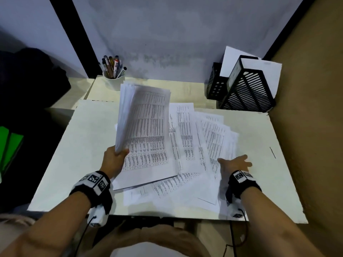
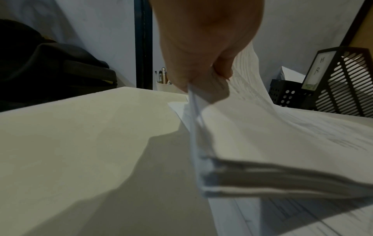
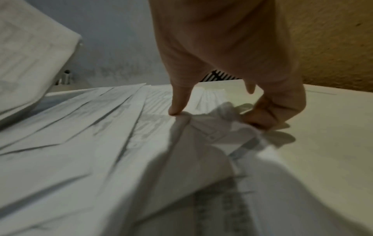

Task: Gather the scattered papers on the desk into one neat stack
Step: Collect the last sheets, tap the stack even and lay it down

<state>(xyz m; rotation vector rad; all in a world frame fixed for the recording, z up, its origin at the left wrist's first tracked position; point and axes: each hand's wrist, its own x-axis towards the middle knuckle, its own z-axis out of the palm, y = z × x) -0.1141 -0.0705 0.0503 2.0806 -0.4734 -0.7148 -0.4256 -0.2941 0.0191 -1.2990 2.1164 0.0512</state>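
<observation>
Across the pale table (image 1: 89,145), fanned loose papers (image 1: 209,138) overlapping toward the right, not yet squared. Above them, tilted up at the left, a thick gathered bundle (image 1: 146,127), pinched along its near-left edge by the left hand (image 1: 113,160), thumb on top. At the fan's right edge, right hand (image 1: 234,164), fingers (image 3: 178,102) spread, thumb pressing, others curling under a crumpling corner. Likely risks: creased sheets from that scrunching; bundle splaying from its one-sided pinch.

Office desk (image 1: 278,164): file holders (image 1: 248,89), pen cup (image 1: 113,80).
</observation>
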